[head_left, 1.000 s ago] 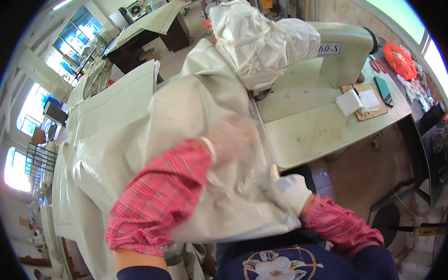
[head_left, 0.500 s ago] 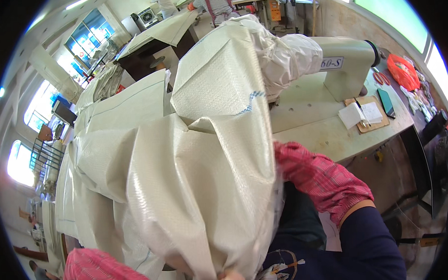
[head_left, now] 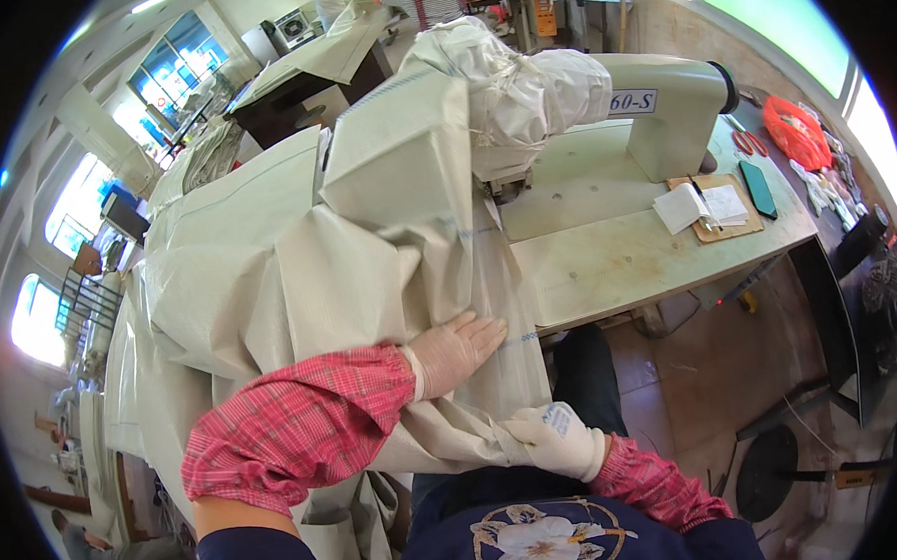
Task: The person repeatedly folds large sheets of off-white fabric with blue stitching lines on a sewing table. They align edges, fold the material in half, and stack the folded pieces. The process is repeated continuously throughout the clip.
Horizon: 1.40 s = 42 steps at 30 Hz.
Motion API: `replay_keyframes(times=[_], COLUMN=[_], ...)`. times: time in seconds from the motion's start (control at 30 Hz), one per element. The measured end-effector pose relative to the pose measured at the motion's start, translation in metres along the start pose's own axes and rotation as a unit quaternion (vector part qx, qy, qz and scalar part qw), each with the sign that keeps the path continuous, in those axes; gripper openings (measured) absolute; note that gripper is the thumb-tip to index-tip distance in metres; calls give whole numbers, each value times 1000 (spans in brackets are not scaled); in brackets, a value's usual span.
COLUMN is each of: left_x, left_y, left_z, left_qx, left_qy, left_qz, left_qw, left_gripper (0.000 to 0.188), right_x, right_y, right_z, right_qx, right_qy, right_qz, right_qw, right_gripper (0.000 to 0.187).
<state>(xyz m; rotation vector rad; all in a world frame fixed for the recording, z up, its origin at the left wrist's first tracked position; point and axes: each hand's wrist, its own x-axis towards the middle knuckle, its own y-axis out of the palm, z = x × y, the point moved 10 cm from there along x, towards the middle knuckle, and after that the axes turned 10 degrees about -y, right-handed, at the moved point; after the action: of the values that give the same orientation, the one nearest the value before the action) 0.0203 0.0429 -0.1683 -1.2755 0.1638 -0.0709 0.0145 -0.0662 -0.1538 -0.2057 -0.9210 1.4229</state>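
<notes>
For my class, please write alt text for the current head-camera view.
A person's left hand lies flat on pale woven sheeting while the white-gloved right hand grips its near edge, beside a sewing machine partly wrapped in white material.

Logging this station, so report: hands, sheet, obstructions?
Left hand flat on white sheet. Right hand gripping its near edge. Sheet rumpled beside sewing machine. No obstruction visible.

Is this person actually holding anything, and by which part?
Yes: the white-gloved right hand grips the pale sheet at its bunched near edge, toward the right. The left hand lies flat on it, not gripping.
</notes>
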Motion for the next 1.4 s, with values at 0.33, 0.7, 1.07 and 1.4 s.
replay_keyframes(times=[0.33, 0.7, 1.07, 1.4], left_x=[11, 8, 8, 44], left_y=[3, 6, -25, 73], left_z=[-3, -16, 24, 215], left_qx=[-157, -111, -165, 170], left_qy=[-119, -53, 26, -289], left_qz=[44, 47, -159, 301], left_qw=[979, 991, 973, 893], left_gripper=[63, 59, 42, 36], right_x=[-21, -17, 15, 174], right_y=[-92, -18, 9, -75], right_z=[-18, -68, -76, -247], right_qx=[-35, -161, -297, -293], right_qy=[133, 236, 223, 341], right_qz=[-276, -112, 163, 101], right_qw=[951, 952, 914, 888], right_gripper=[15, 58, 77, 59])
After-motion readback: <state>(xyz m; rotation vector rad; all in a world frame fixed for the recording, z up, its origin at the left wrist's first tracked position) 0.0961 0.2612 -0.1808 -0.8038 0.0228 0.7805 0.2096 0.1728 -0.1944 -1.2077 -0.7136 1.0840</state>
